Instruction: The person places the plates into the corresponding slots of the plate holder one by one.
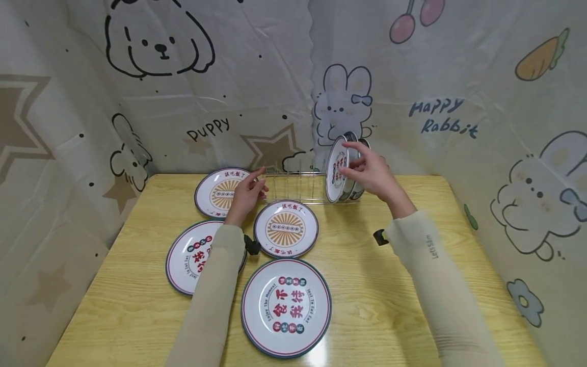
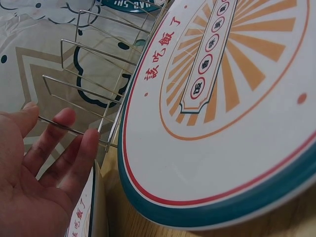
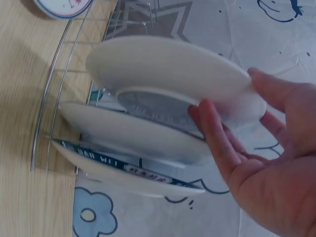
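At the back of the table stands a wire dish rack [image 1: 293, 174]. My left hand [image 1: 247, 196] holds its left end; in the left wrist view, thumb and fingers [image 2: 90, 143] pinch the end wire. My right hand [image 1: 370, 171] grips a white plate [image 1: 337, 173] by its edge, upright at the rack's right part. In the right wrist view, that plate's pale underside [image 3: 148, 59] faces the camera. Two more plates stand on edge behind it, one pale [image 3: 128, 128] and one with a dark green face [image 3: 98, 157]. Whether the held plate touches the rack's base, I cannot tell.
Several plates lie face up: a sunburst plate [image 1: 208, 193] by my left hand, another sunburst plate [image 1: 286, 228] before the rack, a lettered plate [image 1: 183, 260] partly under my left sleeve, and a lettered plate [image 1: 286, 308] nearest me. A patterned cloth [image 1: 257, 97] hangs close behind the rack.
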Tool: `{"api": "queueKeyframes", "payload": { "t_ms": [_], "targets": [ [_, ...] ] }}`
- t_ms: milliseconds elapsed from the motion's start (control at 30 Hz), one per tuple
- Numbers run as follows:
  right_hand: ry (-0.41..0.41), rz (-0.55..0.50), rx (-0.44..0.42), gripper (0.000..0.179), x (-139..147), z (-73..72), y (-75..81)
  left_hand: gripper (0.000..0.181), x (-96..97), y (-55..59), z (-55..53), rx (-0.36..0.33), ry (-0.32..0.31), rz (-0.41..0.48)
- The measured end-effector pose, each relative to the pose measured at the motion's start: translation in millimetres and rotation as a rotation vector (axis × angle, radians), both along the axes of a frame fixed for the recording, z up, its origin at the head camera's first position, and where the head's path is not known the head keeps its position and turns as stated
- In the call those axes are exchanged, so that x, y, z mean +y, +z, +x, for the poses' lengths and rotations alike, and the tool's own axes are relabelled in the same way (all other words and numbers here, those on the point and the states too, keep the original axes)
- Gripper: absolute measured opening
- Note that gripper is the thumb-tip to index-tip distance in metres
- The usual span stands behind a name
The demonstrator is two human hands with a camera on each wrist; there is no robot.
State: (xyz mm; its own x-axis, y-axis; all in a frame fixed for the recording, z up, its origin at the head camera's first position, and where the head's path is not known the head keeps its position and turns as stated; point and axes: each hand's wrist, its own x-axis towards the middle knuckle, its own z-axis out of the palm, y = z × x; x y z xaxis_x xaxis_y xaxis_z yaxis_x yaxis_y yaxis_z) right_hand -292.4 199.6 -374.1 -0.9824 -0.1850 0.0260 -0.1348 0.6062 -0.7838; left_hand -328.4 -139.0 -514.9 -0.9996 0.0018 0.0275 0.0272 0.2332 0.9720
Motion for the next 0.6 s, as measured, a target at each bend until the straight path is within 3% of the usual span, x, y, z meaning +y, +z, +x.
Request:
{"api": "queueKeyframes", "payload": {
  "t_ms": [600],
  "targets": [
    [-0.056,0.035,0.072,0.059,-22.6,8.8,-12.9,0.046,-0.7,-1.1,0.8,0.006,-0.012,-0.016]
  ]
}}
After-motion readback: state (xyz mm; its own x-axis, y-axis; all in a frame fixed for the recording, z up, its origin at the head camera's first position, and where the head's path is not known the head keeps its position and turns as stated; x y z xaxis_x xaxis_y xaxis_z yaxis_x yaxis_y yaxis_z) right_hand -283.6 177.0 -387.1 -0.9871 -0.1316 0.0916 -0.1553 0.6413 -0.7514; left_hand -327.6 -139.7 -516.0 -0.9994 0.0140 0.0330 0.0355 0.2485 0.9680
